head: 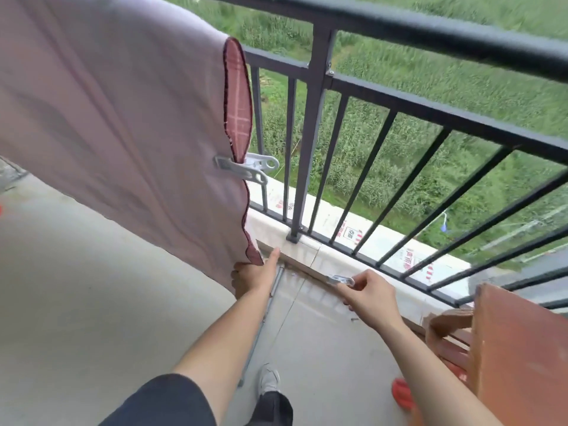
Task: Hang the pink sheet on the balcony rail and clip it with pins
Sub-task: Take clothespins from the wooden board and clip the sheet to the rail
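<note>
Left hand [252,273] grips pink sheet [123,118] corner; right hand [372,298] pinches loose pin [339,280]. Risk: pin drops through balcony rail [399,29] bars if pinch slackens.

Soft, diffuse daylight from beyond the dark metal balcony rail [430,35] leaves only faint shadows on the pale concrete floor [92,302], while wide-angle distortion bows the rail and slight blur softens the edges.

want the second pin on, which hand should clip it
Right. The right hand pinches a pin ready to use; the left hand is busy gripping the pink sheet at its lower corner.
</note>
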`<action>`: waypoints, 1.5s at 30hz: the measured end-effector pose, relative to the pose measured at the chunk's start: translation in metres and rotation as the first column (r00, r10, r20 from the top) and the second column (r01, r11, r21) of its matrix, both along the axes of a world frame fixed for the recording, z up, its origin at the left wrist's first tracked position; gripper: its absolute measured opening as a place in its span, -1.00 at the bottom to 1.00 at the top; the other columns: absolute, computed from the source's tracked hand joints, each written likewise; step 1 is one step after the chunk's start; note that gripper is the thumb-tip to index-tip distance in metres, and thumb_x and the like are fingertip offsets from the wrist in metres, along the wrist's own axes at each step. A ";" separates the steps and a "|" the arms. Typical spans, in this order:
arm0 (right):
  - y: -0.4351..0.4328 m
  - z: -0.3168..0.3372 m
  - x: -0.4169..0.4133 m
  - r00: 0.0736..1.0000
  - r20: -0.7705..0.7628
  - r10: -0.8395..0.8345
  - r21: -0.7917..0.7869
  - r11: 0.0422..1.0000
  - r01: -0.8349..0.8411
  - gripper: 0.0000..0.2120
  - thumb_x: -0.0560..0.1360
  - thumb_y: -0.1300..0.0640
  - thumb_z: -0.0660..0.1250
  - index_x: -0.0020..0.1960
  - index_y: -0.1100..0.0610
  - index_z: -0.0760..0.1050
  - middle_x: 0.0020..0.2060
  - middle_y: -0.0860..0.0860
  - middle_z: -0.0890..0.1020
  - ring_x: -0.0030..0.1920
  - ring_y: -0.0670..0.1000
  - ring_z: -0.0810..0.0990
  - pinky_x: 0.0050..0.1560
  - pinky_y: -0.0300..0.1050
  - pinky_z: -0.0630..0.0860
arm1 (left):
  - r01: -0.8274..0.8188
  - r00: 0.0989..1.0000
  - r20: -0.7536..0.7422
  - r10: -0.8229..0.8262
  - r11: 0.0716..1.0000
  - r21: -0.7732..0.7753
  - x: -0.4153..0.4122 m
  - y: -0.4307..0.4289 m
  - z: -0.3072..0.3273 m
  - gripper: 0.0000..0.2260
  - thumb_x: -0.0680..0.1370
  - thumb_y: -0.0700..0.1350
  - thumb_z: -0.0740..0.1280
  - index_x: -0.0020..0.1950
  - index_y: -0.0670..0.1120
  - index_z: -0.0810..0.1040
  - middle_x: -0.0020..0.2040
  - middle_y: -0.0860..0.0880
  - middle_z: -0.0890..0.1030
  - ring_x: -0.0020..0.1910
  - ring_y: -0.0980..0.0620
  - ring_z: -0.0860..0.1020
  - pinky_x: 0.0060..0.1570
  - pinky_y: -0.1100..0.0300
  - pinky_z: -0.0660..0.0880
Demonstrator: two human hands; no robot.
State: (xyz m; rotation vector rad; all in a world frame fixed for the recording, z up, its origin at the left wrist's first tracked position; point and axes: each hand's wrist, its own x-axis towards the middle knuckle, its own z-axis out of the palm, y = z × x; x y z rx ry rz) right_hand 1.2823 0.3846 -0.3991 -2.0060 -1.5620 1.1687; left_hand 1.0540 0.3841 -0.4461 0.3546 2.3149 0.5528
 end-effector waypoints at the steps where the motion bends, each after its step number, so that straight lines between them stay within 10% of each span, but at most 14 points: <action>1: 0.002 -0.002 0.001 1.000 0.003 0.009 -0.006 1.000 -0.009 -0.67 0.23 -0.14 0.43 -0.18 0.07 0.50 -0.36 -0.02 0.68 -0.27 0.00 0.67 -0.26 0.01 0.65 | -0.009 1.000 -0.006 0.009 1.000 -0.012 -0.001 0.001 -0.003 -0.23 0.39 0.44 0.24 0.28 -0.20 0.41 0.23 -0.19 0.50 0.22 -0.26 0.50 0.17 -0.10 0.49; 7: 0.029 0.001 0.003 0.992 -0.064 0.105 0.052 0.993 -0.102 -0.80 0.27 -0.08 0.50 -0.22 0.01 0.61 -0.37 -0.20 0.66 -0.34 -0.18 0.61 -0.46 -0.46 0.39 | 0.083 0.989 -0.119 -0.088 0.996 -0.044 -0.002 -0.012 -0.017 -0.66 0.63 -0.01 0.08 0.08 -0.18 0.57 0.09 -0.21 0.64 0.07 -0.25 0.61 0.06 0.00 0.54; 19: 0.029 -0.035 -0.027 0.905 -0.335 0.262 0.119 0.965 -0.235 -0.75 0.33 -0.12 0.59 -0.13 0.00 0.68 -0.33 -0.14 0.69 -0.34 -0.24 0.61 -0.29 -0.40 0.48 | 0.043 0.933 -0.358 -0.045 0.999 -0.014 0.018 -0.030 -0.059 -0.64 0.65 -0.04 0.06 -0.07 -0.16 0.59 -0.12 -0.21 0.67 -0.12 -0.24 0.62 -0.24 0.13 0.37; 31: -0.006 -0.061 -0.072 0.864 -0.251 0.435 0.414 0.856 -0.311 -0.94 0.41 0.06 0.57 -0.15 0.03 0.72 -0.31 -0.14 0.68 -0.33 -0.11 0.64 -0.31 -0.24 0.56 | 0.189 0.882 -0.439 -0.174 0.982 -0.010 0.012 -0.024 -0.092 -0.84 0.54 -0.13 0.24 -0.09 -0.11 0.60 -0.11 -0.14 0.67 -0.13 -0.19 0.63 -0.25 0.16 0.35; 37: 0.007 -0.053 -0.097 0.829 -0.235 0.508 0.521 0.786 -0.334 -0.90 0.42 0.06 0.56 -0.11 0.07 0.74 -0.33 -0.22 0.64 -0.30 -0.19 0.64 -0.27 -0.35 0.53 | 0.499 0.672 -0.479 -0.565 0.823 -0.271 -0.006 -0.026 -0.100 -0.78 0.49 -0.19 0.34 0.12 -0.07 0.54 0.03 -0.05 0.62 -0.04 -0.12 0.65 -0.34 0.13 0.32; 45: 0.023 -0.050 -0.112 0.842 -0.180 0.508 0.526 0.773 -0.354 -0.86 0.44 0.07 0.55 -0.12 0.15 0.74 -0.36 -0.11 0.63 -0.40 -0.25 0.54 -0.31 -0.43 0.40 | 0.635 0.491 -0.637 -0.594 0.745 -0.205 -0.028 -0.041 -0.098 -0.79 0.54 -0.22 0.22 0.16 -0.14 0.50 0.00 -0.12 0.56 0.01 -0.17 0.53 -0.27 0.02 0.47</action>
